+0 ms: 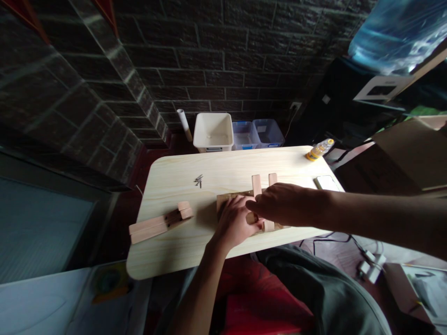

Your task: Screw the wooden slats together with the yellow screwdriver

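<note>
My left hand lies bent over a light wooden piece on a flat brown board, its thumb and fingers around the wood. Just right of it, my right hand is closed in a fist above the same pieces; what it grips is hidden under the fingers. Two narrow wooden strips, one left and one right, stick out beyond my hands toward the far side. The end of a strip shows below my right hand.
A joined wooden piece with dark holes lies on the table's left. Several screws lie behind it. At the right are a yellow-capped bottle and a phone. Beyond the far edge stand a white bin and blue-tinted boxes.
</note>
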{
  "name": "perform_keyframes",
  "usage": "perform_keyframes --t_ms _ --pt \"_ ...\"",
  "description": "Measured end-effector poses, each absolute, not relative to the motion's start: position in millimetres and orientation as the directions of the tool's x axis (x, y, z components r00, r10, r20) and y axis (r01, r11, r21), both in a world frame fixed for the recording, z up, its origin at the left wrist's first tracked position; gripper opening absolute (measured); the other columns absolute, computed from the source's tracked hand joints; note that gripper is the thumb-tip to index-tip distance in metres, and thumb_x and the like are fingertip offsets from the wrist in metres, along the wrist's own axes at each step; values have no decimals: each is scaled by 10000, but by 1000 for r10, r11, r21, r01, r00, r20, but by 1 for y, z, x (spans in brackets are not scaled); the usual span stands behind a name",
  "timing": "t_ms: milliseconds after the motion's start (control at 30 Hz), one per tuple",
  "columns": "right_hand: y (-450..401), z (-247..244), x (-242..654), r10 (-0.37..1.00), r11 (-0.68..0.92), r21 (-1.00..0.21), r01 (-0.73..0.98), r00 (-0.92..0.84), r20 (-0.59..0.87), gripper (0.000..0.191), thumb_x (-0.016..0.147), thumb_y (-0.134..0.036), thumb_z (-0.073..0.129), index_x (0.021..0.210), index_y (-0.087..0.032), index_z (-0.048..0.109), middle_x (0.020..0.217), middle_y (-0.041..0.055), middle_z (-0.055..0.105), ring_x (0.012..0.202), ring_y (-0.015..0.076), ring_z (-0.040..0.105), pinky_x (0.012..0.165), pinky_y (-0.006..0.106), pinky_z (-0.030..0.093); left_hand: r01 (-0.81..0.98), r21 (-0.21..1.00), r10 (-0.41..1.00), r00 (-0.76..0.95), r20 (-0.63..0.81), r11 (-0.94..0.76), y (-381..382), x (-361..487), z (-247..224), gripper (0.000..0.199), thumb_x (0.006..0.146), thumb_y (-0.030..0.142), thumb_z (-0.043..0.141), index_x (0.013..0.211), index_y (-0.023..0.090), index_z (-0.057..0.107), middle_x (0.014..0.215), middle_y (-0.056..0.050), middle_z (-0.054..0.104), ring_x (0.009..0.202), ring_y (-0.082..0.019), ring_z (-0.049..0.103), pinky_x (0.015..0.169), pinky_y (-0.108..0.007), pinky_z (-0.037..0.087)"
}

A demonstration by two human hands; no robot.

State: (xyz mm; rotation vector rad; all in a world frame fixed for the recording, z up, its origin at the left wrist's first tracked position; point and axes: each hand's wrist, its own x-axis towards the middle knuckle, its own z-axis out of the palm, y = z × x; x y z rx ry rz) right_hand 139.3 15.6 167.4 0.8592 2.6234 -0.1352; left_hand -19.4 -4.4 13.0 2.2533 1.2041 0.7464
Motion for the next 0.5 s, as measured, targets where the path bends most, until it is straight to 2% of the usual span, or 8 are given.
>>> perform_keyframes --t_ms 133,233,367,433,500 --pt "14 163 136 563 813 101 574 -729 -388 105 1000 -123 626 1015 -77 719 811 147 785 796 261 784 663 308 483 600 608 838 497 227 -520 -4 -19 13 194 791 304 840 935 243 726 1076 -60 729 1105 -302 652 967 -452 526" --pt "13 163 136 583 802 134 581 -716 -383 126 1012 -126 598 1041 -70 707 848 173 788 807 276 790 666 319 486 604 594 832 505 230 -531 -4 -19 12 175 798 307 834 920 239 728 1053 -57 725 1077 -297 652 952 -452 526" --pt "11 166 139 548 824 96 559 -742 -387 264 983 -165 639 1234 -82 643 1091 177 782 918 280 795 652 315 494 613 599 845 481 233 -515 -4 -20 9 261 763 306 869 978 237 739 1060 -63 730 1068 -304 654 961 -455 529" --pt "12 166 141 508 846 61 530 -765 -397 264 956 -105 642 1219 -95 640 1147 154 768 959 256 788 655 301 499 613 601 846 481 231 -513 -4 -20 9 260 762 313 872 970 234 737 1057 -66 729 1070 -307 655 955 -452 531" --pt "14 165 143 476 862 40 505 -782 -403 228 946 -24 605 1155 -101 656 1087 125 774 924 222 782 666 288 499 604 602 839 491 235 -522 -4 -20 10 264 764 305 869 979 233 734 1073 -67 728 1086 -307 654 956 -449 531"
